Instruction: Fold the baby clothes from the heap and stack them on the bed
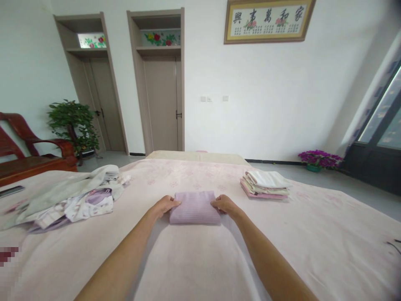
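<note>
A lilac, finely ribbed cloth [194, 209], folded into a flat rectangle, lies in front of me on the pale pink bedspread [188, 263]. My left hand [167, 204] pinches its left edge between thumb and fingers. On the opposite edge, my right hand [223, 204] has the same kind of grip. Whether the cloth is a garment or a towel cannot be told. Off to the right sits a neat stack of folded cloths [265, 184], white on top and pink at the bottom. A loose heap of clothes [78, 198], grey, white and purple, is spread out on the left.
A phone [11, 191] lies at the far left beside a wooden armchair [40, 146]. Dark cords [394, 246] show at the right edge. Beyond the bedspread are a green potted plant [73, 125], two doors, and purple flowers [319, 159] on the floor.
</note>
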The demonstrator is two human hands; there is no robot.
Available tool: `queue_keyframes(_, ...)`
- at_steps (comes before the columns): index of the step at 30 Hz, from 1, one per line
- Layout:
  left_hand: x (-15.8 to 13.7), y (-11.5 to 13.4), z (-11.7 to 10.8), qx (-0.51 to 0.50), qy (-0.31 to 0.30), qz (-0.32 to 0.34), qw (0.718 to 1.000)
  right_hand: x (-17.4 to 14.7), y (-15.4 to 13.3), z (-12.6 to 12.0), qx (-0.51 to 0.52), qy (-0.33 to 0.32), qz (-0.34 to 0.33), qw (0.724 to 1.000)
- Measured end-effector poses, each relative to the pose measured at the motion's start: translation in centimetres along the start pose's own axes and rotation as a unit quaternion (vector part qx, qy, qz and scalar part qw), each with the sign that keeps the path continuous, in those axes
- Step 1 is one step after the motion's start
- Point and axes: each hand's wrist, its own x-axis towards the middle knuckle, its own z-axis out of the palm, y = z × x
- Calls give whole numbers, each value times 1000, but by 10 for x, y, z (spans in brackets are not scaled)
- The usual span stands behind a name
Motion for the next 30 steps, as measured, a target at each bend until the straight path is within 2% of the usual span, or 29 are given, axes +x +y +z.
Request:
queue_keyframes(5,-17,8,-8,-137,-20,63,988,-15,-10,-5,57,16,-60,996)
queue_keyframes(7,-23,12,-13,-187,-2,131,973,-23,-12,-11,69,42,-113,990)
queue_keyframes(9,-31,12,-13,-191,47,215,957,-34,-7,-17,42,91,-204,974)
queue_keyframes(11,-43,7,-9,-110,103,292,944,-48,4,-20,-26,132,-308,942)
queue_keyframes(13,-59,-4,-2,18,113,357,927,-65,18,-20,-102,133,-385,908)
queue_keyframes(15,-75,-17,6,104,82,421,897,-81,33,-19,-160,96,-408,894)
queue_keyframes(17,-87,-26,9,146,55,460,874,-92,44,-18,-201,66,-408,888)
queue_keyframes(20,-99,-32,6,174,31,478,860,-98,51,-21,-245,44,-411,877)
queue_keyframes(22,-105,-31,1,172,35,477,861,-98,52,-24,-251,52,-413,874)
queue_keyframes(27,-126,-22,-1,114,129,421,891,-106,38,-25,-193,136,-401,885)
queue_keyframes(30,-135,-14,2,139,149,421,884,-119,22,-14,-201,129,-402,884)
